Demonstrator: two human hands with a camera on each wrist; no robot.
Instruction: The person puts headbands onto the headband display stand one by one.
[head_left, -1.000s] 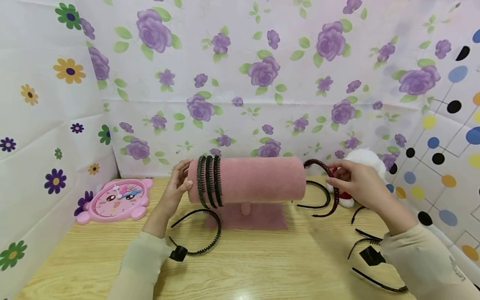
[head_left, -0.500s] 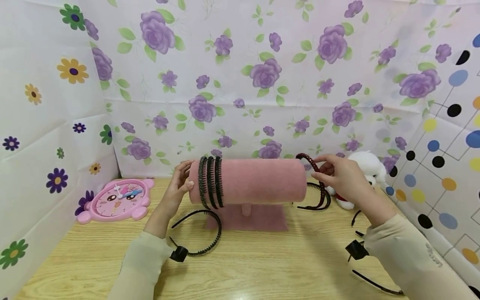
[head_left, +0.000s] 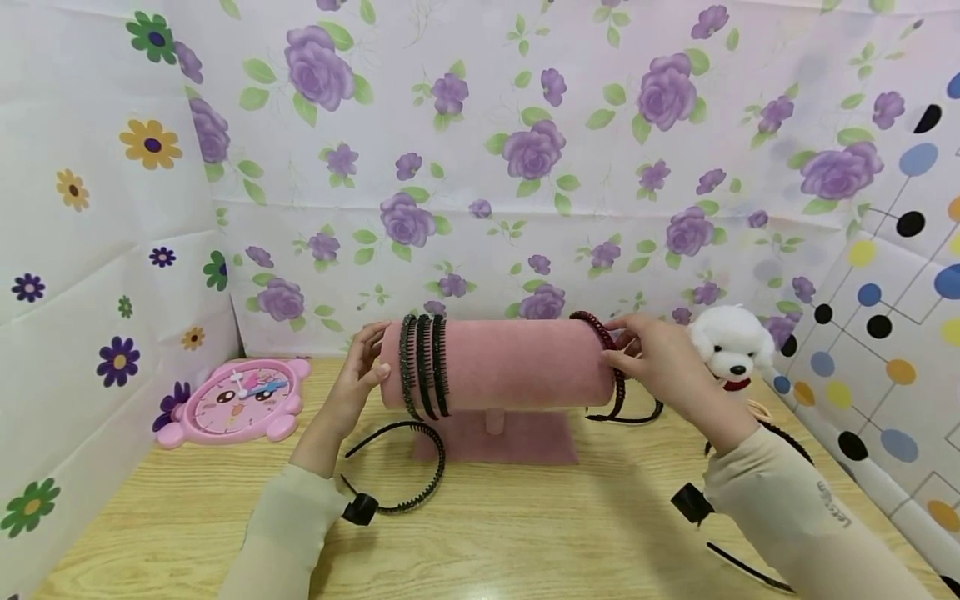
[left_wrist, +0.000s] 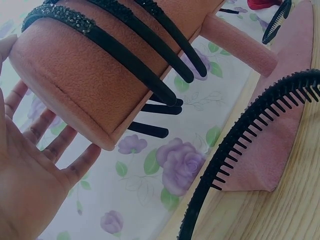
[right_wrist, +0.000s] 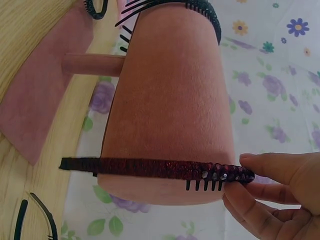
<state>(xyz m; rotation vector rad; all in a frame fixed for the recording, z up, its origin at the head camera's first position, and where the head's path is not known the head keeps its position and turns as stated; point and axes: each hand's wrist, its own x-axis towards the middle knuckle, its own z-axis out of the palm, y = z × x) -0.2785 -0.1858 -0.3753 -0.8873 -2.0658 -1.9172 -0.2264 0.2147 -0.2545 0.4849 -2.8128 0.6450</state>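
A pink plush headband stand [head_left: 517,362] carries several black beaded headbands [head_left: 424,367] near its left end. My left hand [head_left: 354,379] holds that end of the roll, thumb on the front and fingers behind. At the other end my right hand [head_left: 656,358] pinches a dark red toothed headband [right_wrist: 150,168] between thumb and fingers. This headband loops over the roll just inside its right end, its tips reaching out beneath. In the left wrist view the left fingers [left_wrist: 80,162] spread against the roll's flat end.
A black toothed headband [head_left: 431,479] lies on the wooden table by the left wrist. Other headbands [head_left: 750,567] lie at the right, partly under the right arm. A pink clock [head_left: 238,400] stands at left, a white toy dog [head_left: 731,342] behind the right hand.
My right hand has moved left, bringing the red headband from beside the stand's right end onto the roll. The left hand keeps its hold on the left end.
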